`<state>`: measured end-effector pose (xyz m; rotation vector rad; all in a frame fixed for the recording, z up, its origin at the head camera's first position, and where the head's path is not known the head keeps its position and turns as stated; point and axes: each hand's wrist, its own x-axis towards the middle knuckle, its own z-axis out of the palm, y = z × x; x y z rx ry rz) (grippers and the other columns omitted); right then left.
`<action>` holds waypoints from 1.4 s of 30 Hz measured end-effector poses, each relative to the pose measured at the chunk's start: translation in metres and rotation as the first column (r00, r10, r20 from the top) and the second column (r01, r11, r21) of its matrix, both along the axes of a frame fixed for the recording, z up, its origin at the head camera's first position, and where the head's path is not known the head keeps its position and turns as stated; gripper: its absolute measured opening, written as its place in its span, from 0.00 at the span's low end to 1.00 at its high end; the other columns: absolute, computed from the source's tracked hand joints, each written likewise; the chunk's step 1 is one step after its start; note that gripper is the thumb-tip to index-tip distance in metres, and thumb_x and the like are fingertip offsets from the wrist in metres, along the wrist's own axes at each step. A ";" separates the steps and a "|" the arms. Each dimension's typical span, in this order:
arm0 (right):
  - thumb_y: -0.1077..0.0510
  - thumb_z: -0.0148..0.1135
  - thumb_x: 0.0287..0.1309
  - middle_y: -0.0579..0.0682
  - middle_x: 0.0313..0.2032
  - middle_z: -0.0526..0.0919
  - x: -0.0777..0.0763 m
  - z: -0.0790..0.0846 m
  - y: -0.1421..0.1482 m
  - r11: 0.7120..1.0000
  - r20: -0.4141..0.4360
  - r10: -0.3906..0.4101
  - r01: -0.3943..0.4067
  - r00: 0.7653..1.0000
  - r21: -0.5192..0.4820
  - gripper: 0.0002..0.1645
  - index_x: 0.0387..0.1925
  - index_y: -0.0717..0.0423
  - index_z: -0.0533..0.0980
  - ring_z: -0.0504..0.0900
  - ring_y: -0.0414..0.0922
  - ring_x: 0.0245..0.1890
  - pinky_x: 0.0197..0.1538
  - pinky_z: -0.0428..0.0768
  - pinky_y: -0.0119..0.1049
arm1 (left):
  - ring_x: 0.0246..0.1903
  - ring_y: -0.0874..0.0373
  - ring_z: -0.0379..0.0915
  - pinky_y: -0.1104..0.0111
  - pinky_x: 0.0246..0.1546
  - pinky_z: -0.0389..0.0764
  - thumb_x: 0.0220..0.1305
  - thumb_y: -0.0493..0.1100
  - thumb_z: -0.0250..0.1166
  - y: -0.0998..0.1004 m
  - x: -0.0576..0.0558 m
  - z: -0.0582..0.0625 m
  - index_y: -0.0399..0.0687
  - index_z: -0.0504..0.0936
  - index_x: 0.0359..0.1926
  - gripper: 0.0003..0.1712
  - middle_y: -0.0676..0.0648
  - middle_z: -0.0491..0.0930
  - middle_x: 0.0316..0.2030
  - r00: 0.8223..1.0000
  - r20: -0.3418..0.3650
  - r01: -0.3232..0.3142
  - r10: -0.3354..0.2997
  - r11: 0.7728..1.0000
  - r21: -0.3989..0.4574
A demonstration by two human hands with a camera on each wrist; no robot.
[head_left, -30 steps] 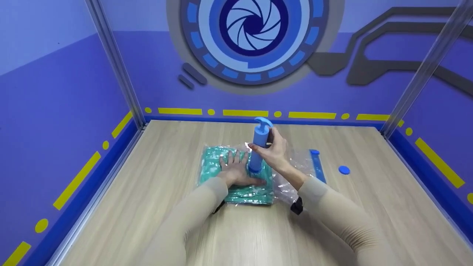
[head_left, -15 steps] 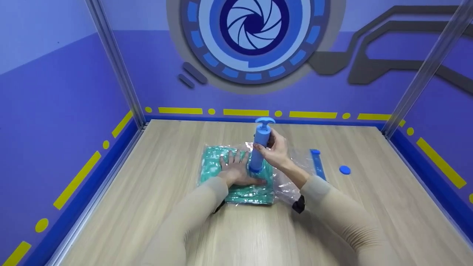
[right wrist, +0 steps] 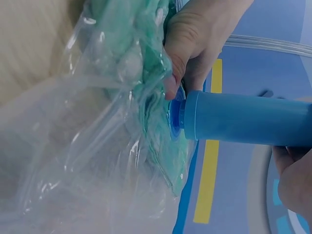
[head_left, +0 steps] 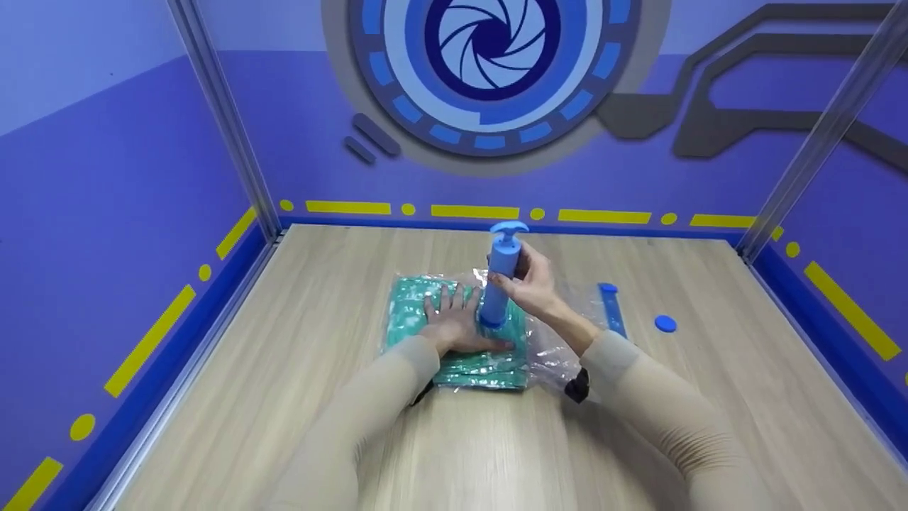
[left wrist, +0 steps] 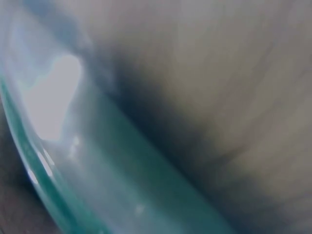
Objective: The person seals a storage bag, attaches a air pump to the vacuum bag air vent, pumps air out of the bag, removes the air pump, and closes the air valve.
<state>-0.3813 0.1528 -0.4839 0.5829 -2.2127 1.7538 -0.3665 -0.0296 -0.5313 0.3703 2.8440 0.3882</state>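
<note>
A clear vacuum bag point(head_left: 489, 376) with folded green fabric inside lies on the table. My left hand point(head_left: 454, 328) rests flat on it, fingers spread and thumb stretched toward the right. Beside that thumb a blue hand pump point(head_left: 504, 259) stands slightly tilted on the bag. My right hand point(head_left: 535, 282) grips the pump's barrel, thumb at the front. The T-shaped handle sits low, close above the barrel's top. In the right wrist view the pump's lower end meets the bag's blue valve point(right wrist: 175, 114), with the left thumb right at its edge.
Crumpled clear film of the bag point(head_left: 557, 358) spreads to the right, ending in a blue zip strip point(head_left: 613, 316). A blue round cap point(head_left: 665, 323) lies on the wooden table point(head_left: 489, 454) farther right. Printed blue walls point(head_left: 596, 191) enclose the back and sides.
The pump's handle has turned to face the camera more squarely, and its top has shifted slightly right with the right hand. The left hand stays flat on the bag.
</note>
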 end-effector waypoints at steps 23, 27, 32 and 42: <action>0.67 0.80 0.62 0.71 0.62 0.87 0.001 0.010 0.006 0.997 0.037 -0.073 0.073 0.997 0.010 0.35 0.68 0.67 0.76 0.87 0.70 0.66 0.71 0.84 0.69 | 0.93 0.34 0.25 0.27 0.89 0.32 0.53 0.93 0.66 0.000 -0.004 -0.003 0.61 0.38 0.94 0.83 0.42 0.36 0.94 1.000 0.008 -0.007 0.007 1.000 0.005; 0.65 0.81 0.62 0.71 0.62 0.88 0.002 0.013 0.009 0.996 0.035 -0.092 0.091 0.995 0.025 0.35 0.68 0.66 0.76 0.88 0.69 0.66 0.71 0.85 0.67 | 0.93 0.33 0.26 0.27 0.88 0.32 0.52 0.93 0.66 0.000 -0.004 -0.004 0.61 0.39 0.94 0.83 0.42 0.36 0.94 1.000 0.005 -0.003 0.003 1.000 0.002; 0.63 0.82 0.63 0.70 0.60 0.89 0.001 0.014 0.014 0.994 0.014 -0.104 0.104 0.994 0.031 0.36 0.68 0.66 0.76 0.90 0.68 0.62 0.67 0.88 0.65 | 0.93 0.33 0.26 0.26 0.88 0.33 0.51 0.95 0.65 0.000 -0.004 -0.004 0.61 0.39 0.94 0.84 0.42 0.36 0.94 1.000 -0.009 0.008 -0.008 1.000 -0.004; 0.57 0.81 0.66 0.68 0.57 0.91 0.001 0.020 0.033 0.980 -0.059 -0.155 0.161 0.986 0.114 0.35 0.68 0.64 0.76 0.93 0.65 0.56 0.61 0.92 0.64 | 0.93 0.33 0.27 0.26 0.88 0.34 0.53 0.94 0.64 0.000 -0.001 -0.003 0.60 0.40 0.94 0.82 0.41 0.37 0.94 1.000 -0.024 0.014 -0.014 1.000 -0.013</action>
